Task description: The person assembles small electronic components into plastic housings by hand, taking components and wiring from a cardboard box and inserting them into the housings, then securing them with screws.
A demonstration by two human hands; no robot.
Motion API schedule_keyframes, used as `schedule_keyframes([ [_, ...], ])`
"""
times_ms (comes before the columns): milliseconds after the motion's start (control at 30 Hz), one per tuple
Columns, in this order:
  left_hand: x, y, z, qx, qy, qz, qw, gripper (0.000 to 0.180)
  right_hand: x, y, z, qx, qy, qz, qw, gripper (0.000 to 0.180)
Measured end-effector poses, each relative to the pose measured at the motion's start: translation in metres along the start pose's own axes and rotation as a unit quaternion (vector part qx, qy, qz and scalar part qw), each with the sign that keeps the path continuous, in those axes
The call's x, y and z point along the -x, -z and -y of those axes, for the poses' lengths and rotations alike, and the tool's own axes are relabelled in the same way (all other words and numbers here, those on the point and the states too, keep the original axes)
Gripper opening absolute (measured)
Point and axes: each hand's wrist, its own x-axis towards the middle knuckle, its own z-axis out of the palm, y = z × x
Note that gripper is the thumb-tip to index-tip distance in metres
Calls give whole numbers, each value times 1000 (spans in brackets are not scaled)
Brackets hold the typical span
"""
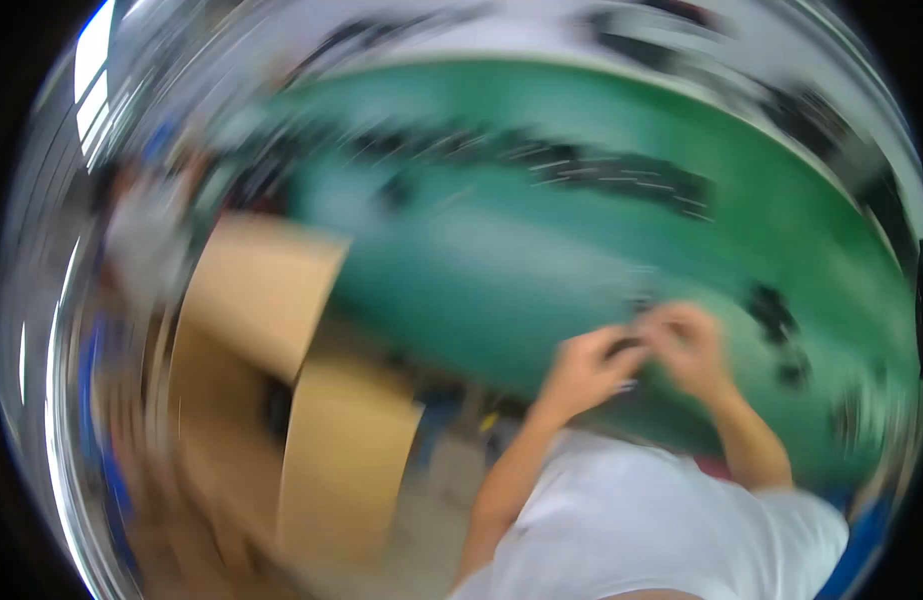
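My left hand (591, 370) and my right hand (687, 345) meet above the near edge of a green-topped table (461, 260). Both have their fingers curled together at the fingertips. Between them is a small dark piece (623, 346), partly covered by the fingers and too blurred to name its kind. Just beyond the fingertips a small dark shape shows against the green, and I cannot tell whether it belongs to the same piece.
A row of black parts (601, 172) runs across the far side of the table. More black parts (776, 325) lie to the right of my hands. An open cardboard box (351, 460) stands at the left, and a blurred person (146, 235) is beyond it.
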Motion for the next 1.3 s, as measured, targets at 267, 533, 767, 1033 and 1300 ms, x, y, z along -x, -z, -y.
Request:
schedule_keyframes([
  [267, 16, 25, 1, 23, -56, 228, 972, 46, 62, -7, 37, -134, 53, -11, 989, 18],
  [533, 17, 5, -25, 90, -10, 296, 951, 44, 86, 0, 42, -34, 65, -63, 995, 13],
  [767, 26, 10, -8, 116, 4, 275, 954, 58, 73, -17, 44, 50, 86, -68, 993, 13],
  [1033, 34, 24, -6, 214, 18, 115, 970, 61, 63, -37, 47, 17, 114, -2, 993, 15],
  [1300, 31, 24, -6, 210, -55, 48, 975, 54, 59, -47, 53, 112, 154, -11, 982, 19],
])
